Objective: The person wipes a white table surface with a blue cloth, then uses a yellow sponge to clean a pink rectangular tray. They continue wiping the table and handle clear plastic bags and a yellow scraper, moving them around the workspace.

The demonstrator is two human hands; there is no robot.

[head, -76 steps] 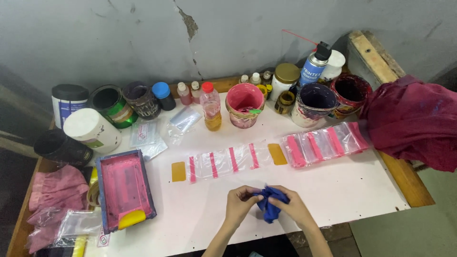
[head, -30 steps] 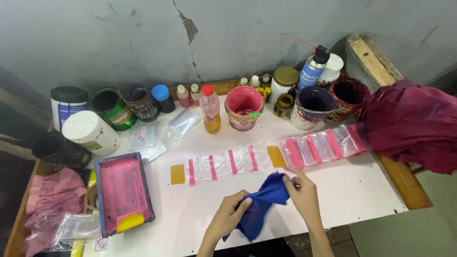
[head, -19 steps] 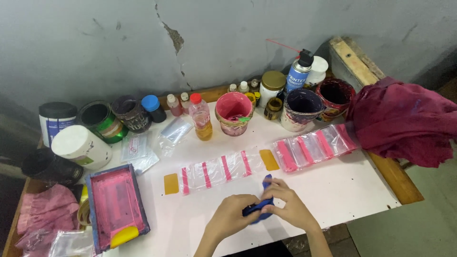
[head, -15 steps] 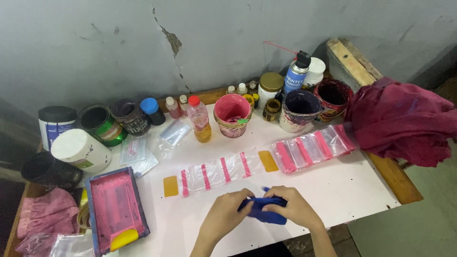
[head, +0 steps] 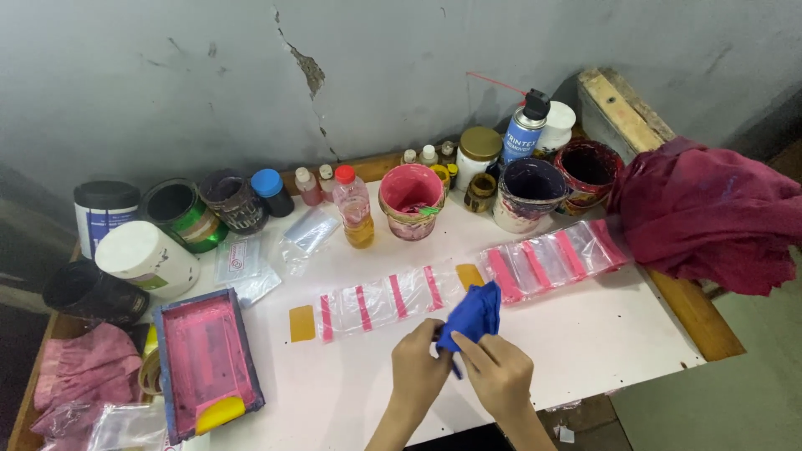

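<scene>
— While both hands gripped it, which way did the blue cloth (head: 473, 315) point?
— Up and away; left hand (head: 419, 372) and right hand (head: 496, 373) pinched its lower end above the tabletop (head: 618, 326).

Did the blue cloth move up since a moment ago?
Yes. The blue cloth rose toward the yellow tape, now overlapping its lower edge.

Lighting's soft and even, mostly from overhead, so the white table (head: 601, 334) looks bright with no hard glare. Left of the table it drops into murky shadow. The wall behind the table is dim grey. Slight softness overall, edges bend a little.
</scene>
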